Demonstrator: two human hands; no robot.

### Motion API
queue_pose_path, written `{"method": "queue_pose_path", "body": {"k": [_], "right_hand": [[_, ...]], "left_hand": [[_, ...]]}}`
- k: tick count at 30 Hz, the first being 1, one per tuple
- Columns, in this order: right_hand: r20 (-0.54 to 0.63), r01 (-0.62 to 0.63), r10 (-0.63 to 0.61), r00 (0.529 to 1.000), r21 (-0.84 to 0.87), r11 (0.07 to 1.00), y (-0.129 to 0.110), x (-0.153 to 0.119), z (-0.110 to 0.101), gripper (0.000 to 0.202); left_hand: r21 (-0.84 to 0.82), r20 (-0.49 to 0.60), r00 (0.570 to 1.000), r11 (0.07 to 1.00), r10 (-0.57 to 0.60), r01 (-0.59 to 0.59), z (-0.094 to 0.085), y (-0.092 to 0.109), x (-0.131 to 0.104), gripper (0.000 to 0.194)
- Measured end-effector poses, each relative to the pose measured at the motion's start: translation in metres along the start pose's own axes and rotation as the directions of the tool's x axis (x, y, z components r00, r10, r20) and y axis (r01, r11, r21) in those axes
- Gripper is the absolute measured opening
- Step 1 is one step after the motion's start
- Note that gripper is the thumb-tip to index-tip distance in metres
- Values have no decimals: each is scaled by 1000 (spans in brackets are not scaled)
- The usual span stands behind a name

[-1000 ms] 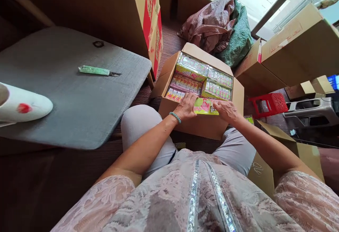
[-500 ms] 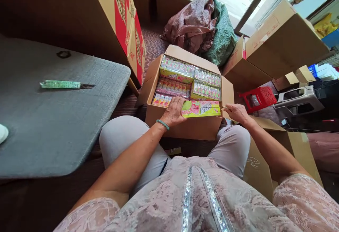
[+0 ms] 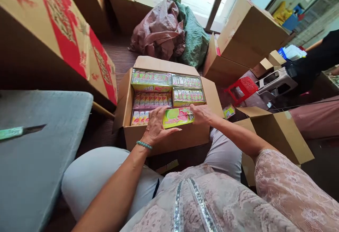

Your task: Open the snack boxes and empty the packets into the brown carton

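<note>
Our two hands on a green-and-pink packet

In the head view, our left hand (image 3: 155,126) and right hand (image 3: 202,114) are clamped on opposite ends of the packet (image 3: 177,117), which lies over the near edge of the open carton (image 3: 168,138), beside rows of small packs (image 3: 153,100).

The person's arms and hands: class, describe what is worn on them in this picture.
The left hand is ungloved, with a blue-green bracelet of round beads at its wrist. The right hand is ungloved too, its wrist without a bracelet; a pale pink, floral lace sleeve ends near that elbow. The left sleeve is out of view.
</note>
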State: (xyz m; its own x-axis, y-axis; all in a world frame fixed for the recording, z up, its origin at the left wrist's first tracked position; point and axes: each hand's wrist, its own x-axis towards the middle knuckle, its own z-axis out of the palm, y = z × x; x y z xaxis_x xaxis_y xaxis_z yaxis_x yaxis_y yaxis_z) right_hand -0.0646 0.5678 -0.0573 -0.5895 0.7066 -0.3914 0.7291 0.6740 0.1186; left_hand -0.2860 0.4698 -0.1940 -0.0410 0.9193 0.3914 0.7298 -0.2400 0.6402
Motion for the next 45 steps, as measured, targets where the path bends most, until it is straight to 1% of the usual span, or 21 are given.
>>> {"method": "queue_pose_path", "body": {"k": [2, 3, 4, 5, 7, 8, 10, 12, 14, 16, 18, 19, 21, 24, 26, 28, 30, 33, 38, 42, 45], "right_hand": [[-24, -154, 154, 988, 8, 988, 27, -13, 2, 55], [-51, -277, 278, 959, 19, 961, 43, -20, 3, 58], [-86, -417, 419, 904, 39, 908, 62, -26, 4, 62], [-118, -556, 560, 820, 72, 828, 81, -30, 5, 65], [-138, -753, 773, 620, 172, 635, 124, -36, 8, 70], [-117, -803, 833, 540, 224, 552, 147, -37, 11, 71], [-37, -851, 902, 430, 317, 419, 191, -39, 21, 75], [53, -866, 932, 358, 391, 311, 229, -41, 37, 80], [137, -865, 935, 327, 441, 238, 253, -40, 58, 79], [189, -858, 922, 338, 465, 220, 261, -34, 77, 72], [182, -841, 902, 391, 470, 269, 249, -22, 89, 63], [164, -824, 889, 428, 475, 309, 238, -15, 91, 59], [114, -752, 839, 532, 519, 406, 207, 0, 90, 48], [26, -579, 735, 678, 636, 511, 156, 18, 83, 39], [-2, -497, 687, 727, 689, 528, 130, 26, 82, 39], [16, -479, 662, 750, 702, 526, 113, 31, 83, 39], [24, -473, 643, 766, 698, 537, 104, 35, 82, 36], [-13, -439, 614, 789, 686, 580, 97, 42, 75, 35], [-31, -412, 565, 825, 650, 638, 92, 48, 59, 37], [-34, -405, 563, 826, 659, 634, 92, 44, 59, 38], [-33, -405, 572, 820, 672, 620, 96, 39, 61, 37]], "left_hand": [[-6, -81, 997, 1000, -16, 16, 4, -6, 4, 91], [-9, -109, 994, 999, -32, 31, 6, -9, 6, 89], [-13, -127, 991, 999, -49, 48, 9, -12, 8, 85], [-14, -133, 989, 998, -67, 65, 12, -15, 9, 81], [-7, -115, 989, 996, -94, 94, 18, -18, 11, 72], [1, -98, 990, 995, -101, 102, 21, -19, 11, 67], [18, -51, 993, 994, -108, 109, 27, -20, 9, 58], [35, -4, 992, 992, -123, 123, 30, -20, 6, 51], [54, 29, 986, 985, -166, 164, 31, -22, 6, 47], [81, 50, 973, 972, -227, 222, 31, -27, 14, 46], [120, 69, 957, 954, -282, 273, 31, -35, 34, 50], [144, 84, 948, 945, -307, 293, 32, -39, 48, 53], [203, 140, 928, 927, -346, 315, 38, -46, 85, 60], [302, 301, 881, 913, -365, 275, 58, -50, 147, 70], [363, 426, 820, 903, -382, 232, 76, -48, 180, 83], [407, 500, 759, 887, -417, 220, 94, -47, 200, 102], [434, 515, 728, 870, -453, 234, 107, -48, 206, 119], [439, 493, 737, 864, -463, 249, 115, -55, 201, 129], [404, 456, 794, 889, -401, 217, 113, -62, 188, 123], [419, 424, 822, 887, -379, 192, 113, -58, 187, 118], [399, 409, 860, 908, -303, 130, 107, -53, 173, 103]]}}
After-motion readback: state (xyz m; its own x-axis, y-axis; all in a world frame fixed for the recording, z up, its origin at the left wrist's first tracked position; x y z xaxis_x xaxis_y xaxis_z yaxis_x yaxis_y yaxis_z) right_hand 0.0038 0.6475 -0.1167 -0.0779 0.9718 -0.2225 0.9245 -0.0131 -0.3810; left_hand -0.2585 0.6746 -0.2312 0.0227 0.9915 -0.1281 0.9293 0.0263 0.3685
